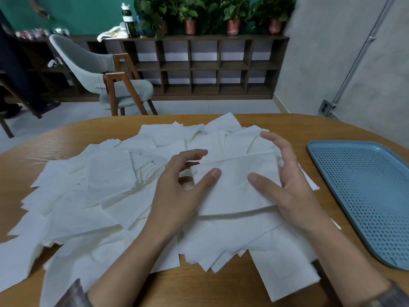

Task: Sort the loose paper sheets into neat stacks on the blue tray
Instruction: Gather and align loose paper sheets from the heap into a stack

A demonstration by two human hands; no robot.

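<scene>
Left grip and right grip both clamped on the held sheet, thumbs on top. Its long axis spans grip to grip, above the loose sheets on the bench. Blue tray lies right of the right grip, the nearer one; transfer likely goes rightward.

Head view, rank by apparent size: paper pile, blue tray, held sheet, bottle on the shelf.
1. paper pile, by far the largest
2. blue tray, even though the frame edge cuts it off
3. held sheet
4. bottle, smallest here, but it is far from the camera, so its true size against the sheet is unsure
</scene>
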